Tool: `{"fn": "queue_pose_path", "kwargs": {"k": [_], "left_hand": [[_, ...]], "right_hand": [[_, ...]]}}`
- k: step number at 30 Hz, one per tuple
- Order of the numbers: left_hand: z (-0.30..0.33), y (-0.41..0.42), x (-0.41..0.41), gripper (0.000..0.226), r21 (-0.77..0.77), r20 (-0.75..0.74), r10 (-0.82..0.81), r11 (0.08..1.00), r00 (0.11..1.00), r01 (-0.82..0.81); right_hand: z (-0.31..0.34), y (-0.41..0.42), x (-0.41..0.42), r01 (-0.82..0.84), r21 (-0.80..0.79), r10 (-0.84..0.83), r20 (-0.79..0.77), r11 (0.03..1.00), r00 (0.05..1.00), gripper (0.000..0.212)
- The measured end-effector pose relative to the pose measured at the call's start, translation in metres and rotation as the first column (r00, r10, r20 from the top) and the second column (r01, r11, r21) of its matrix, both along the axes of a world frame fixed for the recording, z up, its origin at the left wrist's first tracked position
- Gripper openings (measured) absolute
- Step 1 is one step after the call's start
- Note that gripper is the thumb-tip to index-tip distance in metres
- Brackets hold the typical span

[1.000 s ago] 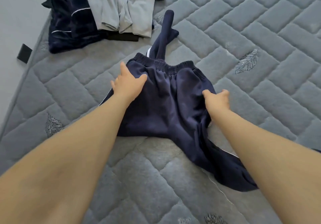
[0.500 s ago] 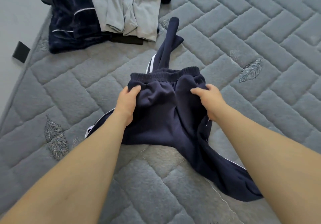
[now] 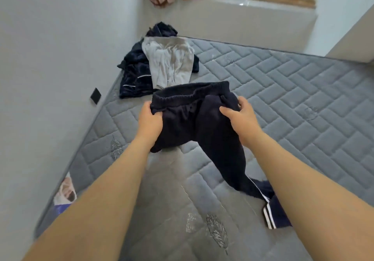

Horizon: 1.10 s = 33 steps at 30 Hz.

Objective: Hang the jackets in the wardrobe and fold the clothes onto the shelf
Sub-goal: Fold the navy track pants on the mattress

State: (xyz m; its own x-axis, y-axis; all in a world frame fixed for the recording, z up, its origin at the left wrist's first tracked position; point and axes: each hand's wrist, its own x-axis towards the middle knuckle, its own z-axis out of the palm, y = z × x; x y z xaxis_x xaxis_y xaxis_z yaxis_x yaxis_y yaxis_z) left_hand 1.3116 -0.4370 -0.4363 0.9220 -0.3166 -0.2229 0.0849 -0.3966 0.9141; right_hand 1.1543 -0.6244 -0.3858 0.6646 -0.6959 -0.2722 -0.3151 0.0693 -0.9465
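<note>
Fingers (image 3: 227,112) of both hands pinch the navy sweatpants (image 3: 199,123) at the waistband, lifted above the mattress (image 3: 303,103), one leg trailing on it. Soft, floppy fleece: best gripped at waistband corners. Beyond the sweatpants lies a grey garment (image 3: 172,62).

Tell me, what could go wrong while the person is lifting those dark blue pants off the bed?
The dark navy fleece pants are held only near the waistband by the left hand and right hand. One striped leg trails on the grey quilted mattress, so it might drag, twist or get stepped on. Any fold made so far could fall open.
</note>
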Motion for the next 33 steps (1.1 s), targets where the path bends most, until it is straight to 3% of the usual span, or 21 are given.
{"fn": "queue_pose_path", "kwargs": {"k": [8,14,17,21,26,33], "left_hand": [[0.315,-0.006,-0.041,0.014,-0.260,0.400,0.054,0.964,0.915,0.057],[0.466,-0.005,-0.076,0.011,-0.392,0.572,0.143,0.913,0.807,0.116],[0.495,0.002,-0.075,0.013,-0.373,0.624,0.235,0.928,0.745,0.019],[0.489,0.038,-0.037,0.015,-0.318,0.617,0.363,0.927,0.698,-0.201],[0.468,0.098,0.031,0.024,-0.243,0.592,0.494,0.863,0.637,-0.443],[0.491,0.053,0.033,0.058,-0.180,0.609,0.420,0.899,0.672,-0.399]], "right_hand": [[0.277,0.003,-0.045,0.236,-0.264,-0.129,0.367,0.935,0.921,0.016],[0.413,0.033,-0.065,0.319,-0.415,-0.072,0.511,0.852,0.857,0.013],[0.441,0.053,-0.058,0.242,-0.367,-0.004,0.544,0.898,0.839,0.013],[0.439,0.089,-0.034,0.128,-0.202,0.001,0.538,0.971,0.843,0.027],[0.411,0.140,0.008,-0.033,-0.038,0.048,0.550,0.999,0.834,0.016],[0.392,0.133,0.004,-0.045,0.045,0.005,0.637,0.998,0.771,0.011]]}}
